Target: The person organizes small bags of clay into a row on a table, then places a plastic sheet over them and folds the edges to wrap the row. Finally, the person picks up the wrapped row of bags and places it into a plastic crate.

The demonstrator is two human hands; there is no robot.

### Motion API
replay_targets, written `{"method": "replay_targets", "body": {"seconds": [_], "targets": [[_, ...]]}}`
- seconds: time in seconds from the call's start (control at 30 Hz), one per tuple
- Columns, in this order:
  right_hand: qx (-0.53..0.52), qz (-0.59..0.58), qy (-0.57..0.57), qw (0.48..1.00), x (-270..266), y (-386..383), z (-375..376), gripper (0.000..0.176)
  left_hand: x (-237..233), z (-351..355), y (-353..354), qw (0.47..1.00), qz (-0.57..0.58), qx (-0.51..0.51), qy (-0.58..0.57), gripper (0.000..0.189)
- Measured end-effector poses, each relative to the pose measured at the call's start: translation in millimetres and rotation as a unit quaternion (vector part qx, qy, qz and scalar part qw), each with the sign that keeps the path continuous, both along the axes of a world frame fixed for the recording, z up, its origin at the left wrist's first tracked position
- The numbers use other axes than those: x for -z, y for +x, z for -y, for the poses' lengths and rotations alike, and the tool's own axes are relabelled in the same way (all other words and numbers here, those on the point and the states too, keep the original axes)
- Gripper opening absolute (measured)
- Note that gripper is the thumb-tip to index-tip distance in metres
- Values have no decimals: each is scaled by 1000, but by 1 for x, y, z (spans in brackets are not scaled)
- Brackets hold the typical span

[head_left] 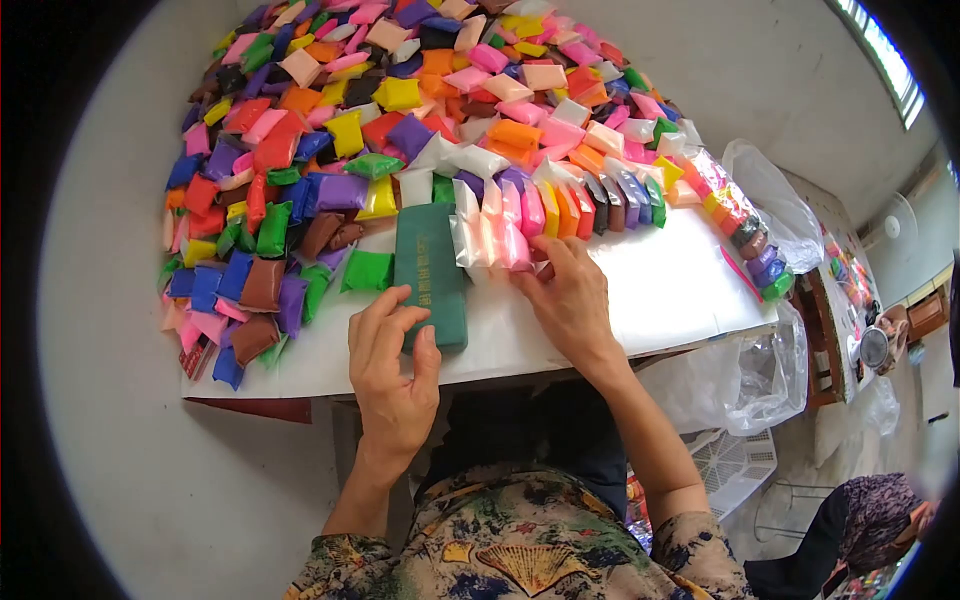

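Note:
A row of small colored packets [568, 208] stands on edge on the white tabletop, running from white and peach through pink, yellow, orange and black to blue and green. My right hand [570, 295] is at the near side of this row, its thumb and forefinger closed on the lower end of a pink packet [513, 243]. Against the row's left end lies a long green box [427, 260] with gold lettering. My left hand [388, 365] is beside the box's near end, fingers apart and holding nothing.
A large heap of mixed packets [340, 130] covers the back and left of the table [640, 285]. To the right lies a clear bag of stacked packets [735, 220]. Plastic bags [760, 370] hang by the right edge, above a white crate [735, 460]. Another person [870, 530] is at lower right.

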State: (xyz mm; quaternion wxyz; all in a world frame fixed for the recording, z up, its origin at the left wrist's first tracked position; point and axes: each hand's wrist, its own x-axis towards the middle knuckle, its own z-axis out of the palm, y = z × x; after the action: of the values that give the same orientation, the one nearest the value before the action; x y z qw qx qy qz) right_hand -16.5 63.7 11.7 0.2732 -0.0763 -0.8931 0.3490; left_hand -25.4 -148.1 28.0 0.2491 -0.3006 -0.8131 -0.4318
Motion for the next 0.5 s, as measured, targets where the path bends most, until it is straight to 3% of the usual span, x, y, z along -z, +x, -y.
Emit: {"method": "replay_targets", "body": {"seconds": [0.27, 0.4, 0.5], "targets": [[-5, -14, 2, 1000, -1, 10, 0, 35, -22, 8, -6, 999, -11, 0, -35, 12], [-1, -27, 6, 1000, -4, 30, -3, 32, -51, 18, -37, 996, -74, 13, -38, 12], [-7, -29, 5, 1000, 1, 41, -10, 28, -70, 24, -79, 993, 93, 40, 62, 11]]}}
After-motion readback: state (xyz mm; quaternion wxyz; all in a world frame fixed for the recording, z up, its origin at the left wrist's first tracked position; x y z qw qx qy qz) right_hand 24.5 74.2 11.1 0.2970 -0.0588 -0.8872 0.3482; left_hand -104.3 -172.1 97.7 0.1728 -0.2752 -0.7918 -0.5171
